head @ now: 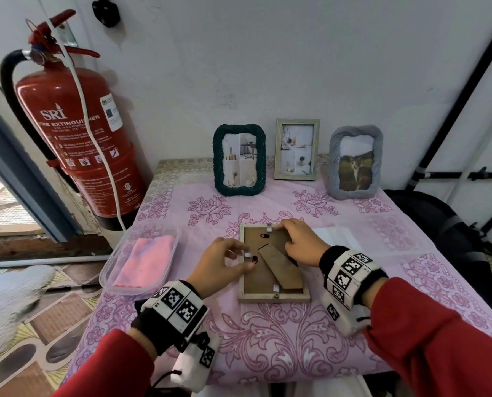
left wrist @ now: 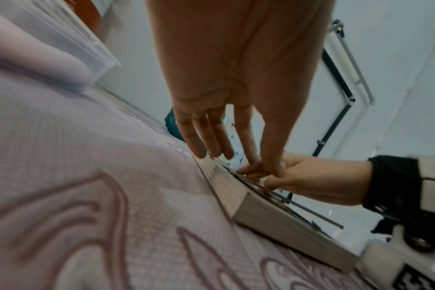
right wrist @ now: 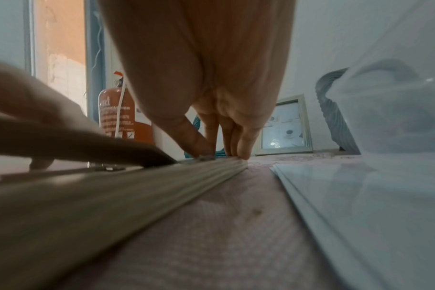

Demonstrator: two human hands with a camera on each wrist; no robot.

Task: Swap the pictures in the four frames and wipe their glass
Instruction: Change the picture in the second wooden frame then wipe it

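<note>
Both hands rest on the face-down frame, seemingly at clips.

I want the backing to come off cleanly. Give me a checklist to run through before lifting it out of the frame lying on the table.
1. Frame lies flat, back up: ok.
2. Left-side tab turned clear of the backing: cannot tell; the left hand works at it.
3. Top tab turned clear: cannot tell; the right hand rests beside it.
4. Bottom tab turned clear: not ok; it lies over the backing.
5. Stand folded flat: ok.
6. Cloth ready in the tub: ok.
</note>
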